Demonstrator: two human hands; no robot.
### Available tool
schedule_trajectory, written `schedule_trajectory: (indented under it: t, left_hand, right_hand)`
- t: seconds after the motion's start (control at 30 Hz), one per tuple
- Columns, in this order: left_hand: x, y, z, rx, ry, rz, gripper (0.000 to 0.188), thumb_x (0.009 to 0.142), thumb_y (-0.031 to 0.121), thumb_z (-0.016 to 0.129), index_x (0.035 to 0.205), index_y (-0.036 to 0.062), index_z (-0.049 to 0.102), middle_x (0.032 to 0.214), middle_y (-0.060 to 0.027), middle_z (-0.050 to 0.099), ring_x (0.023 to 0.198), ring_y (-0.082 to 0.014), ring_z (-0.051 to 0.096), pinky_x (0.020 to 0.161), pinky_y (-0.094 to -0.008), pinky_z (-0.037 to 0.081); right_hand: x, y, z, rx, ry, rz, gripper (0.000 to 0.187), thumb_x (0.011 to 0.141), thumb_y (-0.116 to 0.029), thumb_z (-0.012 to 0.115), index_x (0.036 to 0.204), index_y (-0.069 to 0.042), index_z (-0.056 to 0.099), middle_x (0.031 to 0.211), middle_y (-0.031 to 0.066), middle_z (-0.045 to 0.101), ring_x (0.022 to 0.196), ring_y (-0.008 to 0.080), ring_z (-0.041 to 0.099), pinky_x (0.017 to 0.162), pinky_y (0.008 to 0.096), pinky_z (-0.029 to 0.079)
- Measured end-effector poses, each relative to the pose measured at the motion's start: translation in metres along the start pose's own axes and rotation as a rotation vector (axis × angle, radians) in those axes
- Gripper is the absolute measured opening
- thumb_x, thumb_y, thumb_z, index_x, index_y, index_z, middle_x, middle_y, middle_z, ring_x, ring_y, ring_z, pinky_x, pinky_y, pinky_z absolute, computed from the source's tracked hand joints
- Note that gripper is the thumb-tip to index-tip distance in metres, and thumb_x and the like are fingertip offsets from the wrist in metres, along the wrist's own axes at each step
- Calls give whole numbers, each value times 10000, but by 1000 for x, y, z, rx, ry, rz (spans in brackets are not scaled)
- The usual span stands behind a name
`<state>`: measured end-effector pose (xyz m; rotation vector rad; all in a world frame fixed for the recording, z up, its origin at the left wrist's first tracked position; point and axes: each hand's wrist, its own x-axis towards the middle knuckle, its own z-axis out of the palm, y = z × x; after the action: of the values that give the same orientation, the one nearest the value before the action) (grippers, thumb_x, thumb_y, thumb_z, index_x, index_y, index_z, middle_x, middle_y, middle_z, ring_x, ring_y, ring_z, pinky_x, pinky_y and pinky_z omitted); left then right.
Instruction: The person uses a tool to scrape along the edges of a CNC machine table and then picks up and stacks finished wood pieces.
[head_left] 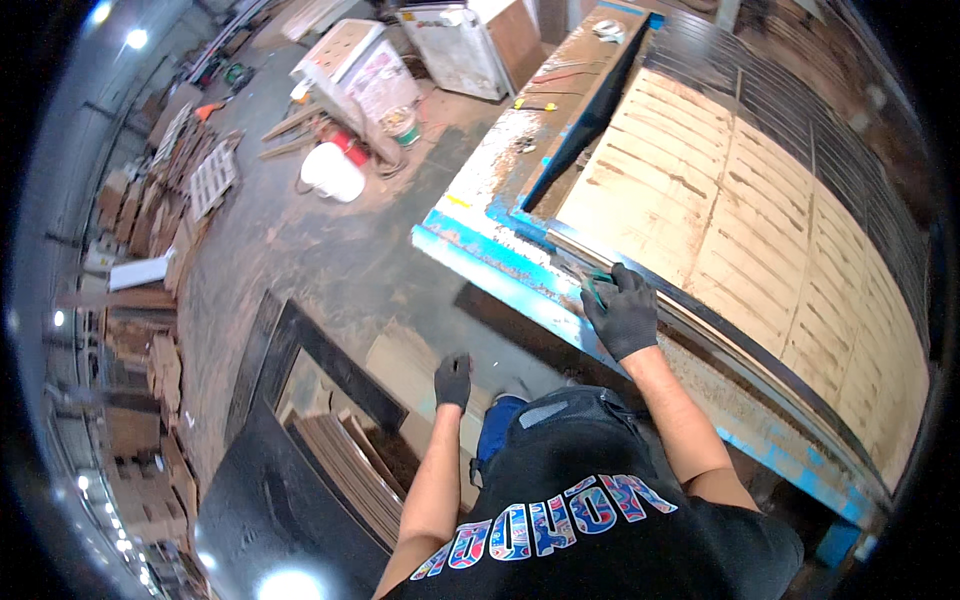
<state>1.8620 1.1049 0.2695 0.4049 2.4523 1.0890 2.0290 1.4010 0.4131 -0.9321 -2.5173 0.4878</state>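
Note:
My right hand (622, 312), in a dark grey work glove, is closed around green-handled pliers (598, 290). The metal end of the pliers points left, over the blue edge of a worn workbench (500, 262). Just beyond this hand lies the dark-edged front of a large slatted panel (690, 200), pale wood with brown streaks and a black far section. My left hand (453, 380), gloved alike, is held low at my left side, away from the bench. Its fingers are curled in, and whatever may be inside them is hidden.
Black frames (330, 365) and a glossy black panel (270, 500) stand at my left, beside stacked brown boards (350, 470). A white bucket (332, 172) and white cabinets (360, 75) stand on the floor ahead. Wood piles (150, 210) line the far left.

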Motion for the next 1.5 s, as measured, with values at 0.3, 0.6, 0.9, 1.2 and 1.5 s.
schedule_trajectory:
  t: [0.3, 0.6, 0.9, 1.2, 1.5]
  left_hand:
    - [194, 185, 63, -201, -361, 578, 324, 888, 293, 557, 1029, 13, 638, 998, -180, 656, 938, -295, 631, 835, -352, 478]
    - [237, 236, 93, 55, -768, 670, 362, 806, 401, 605, 898, 65, 701, 889, -154, 675, 840, -292, 652, 755, -366, 497]
    - [248, 226, 106, -31, -785, 629, 319, 776, 374, 659, 851, 66, 701, 842, -160, 674, 795, -286, 656, 722, -363, 501]
    - [248, 232, 105, 30, -846, 624, 264, 789, 328, 638, 869, 84, 699, 877, -144, 681, 846, -291, 656, 753, -369, 501]
    - [250, 231, 108, 18, -821, 656, 284, 781, 340, 646, 854, 71, 699, 858, -147, 679, 832, -293, 654, 749, -370, 500]
  right_hand:
    - [35, -29, 50, -311, 104, 293, 333, 832, -362, 578, 971, -71, 660, 1095, 182, 557, 955, 350, 529, 831, 486, 393]
    - [45, -86, 113, -481, 310, 507, 232, 773, -310, 652, 794, -79, 648, 1006, 138, 581, 942, 331, 545, 782, 461, 410]
    - [54, -103, 128, -591, 248, 569, 268, 793, -308, 627, 722, -50, 634, 1034, 140, 589, 864, 300, 571, 730, 459, 398]
    - [57, -103, 128, -426, 44, 839, 224, 771, -295, 625, 774, -72, 651, 1005, 150, 579, 819, 351, 610, 704, 465, 513]
    - [65, -104, 114, -287, -122, 950, 241, 717, -319, 662, 816, -101, 677, 972, 183, 580, 838, 359, 623, 743, 464, 504]
